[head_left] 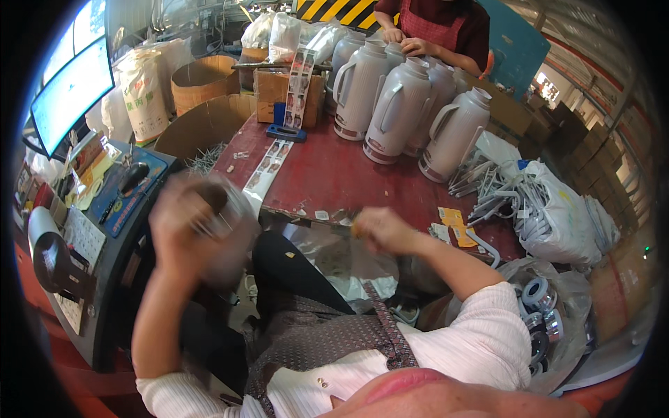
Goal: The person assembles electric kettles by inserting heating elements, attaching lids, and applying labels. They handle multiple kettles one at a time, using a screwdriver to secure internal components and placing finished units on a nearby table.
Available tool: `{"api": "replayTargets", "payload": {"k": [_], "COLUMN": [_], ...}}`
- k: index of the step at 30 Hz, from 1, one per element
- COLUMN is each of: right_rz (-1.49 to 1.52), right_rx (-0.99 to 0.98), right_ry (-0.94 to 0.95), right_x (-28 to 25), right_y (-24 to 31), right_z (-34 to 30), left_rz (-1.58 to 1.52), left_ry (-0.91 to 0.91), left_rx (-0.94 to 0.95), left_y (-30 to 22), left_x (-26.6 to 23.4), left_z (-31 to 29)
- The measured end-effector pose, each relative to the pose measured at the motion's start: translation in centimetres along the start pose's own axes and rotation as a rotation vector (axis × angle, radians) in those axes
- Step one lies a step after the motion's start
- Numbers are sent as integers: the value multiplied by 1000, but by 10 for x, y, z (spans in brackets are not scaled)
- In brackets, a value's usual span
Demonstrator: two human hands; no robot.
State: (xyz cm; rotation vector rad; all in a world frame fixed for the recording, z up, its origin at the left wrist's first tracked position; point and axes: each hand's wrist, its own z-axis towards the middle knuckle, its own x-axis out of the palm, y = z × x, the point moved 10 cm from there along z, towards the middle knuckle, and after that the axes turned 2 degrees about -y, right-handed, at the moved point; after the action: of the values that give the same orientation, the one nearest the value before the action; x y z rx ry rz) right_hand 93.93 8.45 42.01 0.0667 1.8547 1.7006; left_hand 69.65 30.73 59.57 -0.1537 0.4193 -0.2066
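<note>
Motion smears my left hand (182, 226), which is wrapped round a grey body that looks like a thermos jug (233, 247). A dark round end of it faces up beside my fingers. Over the near edge of the red table (324, 184), my right hand (387, 230) is closed, with a small yellow piece (357, 229) showing at its fingertips. What that piece is cannot be made out. Several pale grey thermos jugs with handles, among them a front jug (397, 111) and a right-hand jug (456, 136), stand upright along the table's far side.
A co-worker (439, 31) in a dark red apron stands behind the jugs. A strip of labels (268, 167) lies by a blue tape dispenser (286, 133). Grey handles in a plastic bag (550, 216) fill the right end. A desk with a monitor (73, 94) stands left.
</note>
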Motion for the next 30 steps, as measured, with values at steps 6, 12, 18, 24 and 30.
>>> {"api": "replayTargets", "payload": {"k": [6, 12, 18, 24, 30], "right_rz": [-1190, -541, -729, -806, -876], "right_rx": [-84, -310, 357, 490, 482], "right_ry": [-606, -379, 107, 336, 257], "right_x": [-124, -33, 102, 163, 168], "right_y": [-65, -91, -280, -388, -394], "right_z": [72, 14, 2, 24, 22], "left_rz": [127, 501, 301, 43, -14], "left_ry": [-464, -665, -352, -61, 106], "left_rx": [-13, 356, 221, -327, -421], "left_y": [155, 52, -23, 21, 29], "left_x": [-82, -166, -132, -62, -20], "left_z": [148, 50, -54, -121, -170]}}
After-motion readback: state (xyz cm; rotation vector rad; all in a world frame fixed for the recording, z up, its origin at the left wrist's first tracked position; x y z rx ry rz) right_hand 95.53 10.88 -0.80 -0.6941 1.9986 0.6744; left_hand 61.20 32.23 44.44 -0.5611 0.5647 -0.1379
